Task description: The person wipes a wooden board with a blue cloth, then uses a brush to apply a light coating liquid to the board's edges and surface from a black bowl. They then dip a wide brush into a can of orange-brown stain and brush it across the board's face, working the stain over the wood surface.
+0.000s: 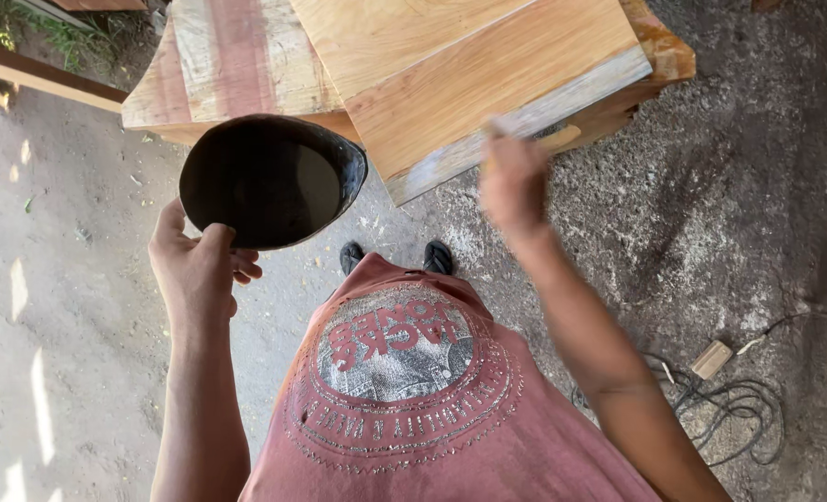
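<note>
My left hand (195,270) grips the rim of a black round container (267,178) holding dark liquid, lifted in front of my chest. My right hand (513,178), blurred by motion, is closed on a thin brush-like tool (536,138) whose tip touches the whitish front edge of a wooden board (488,70). The board lies tilted on top of a stack of wooden planks (237,60). Its edge looks coated pale grey.
Rough concrete floor (729,195) all around. A coil of dark cable (729,409) and a small wooden block (712,359) lie at the right. A wooden beam (42,79) runs at the upper left. My feet (395,257) stand close to the stack.
</note>
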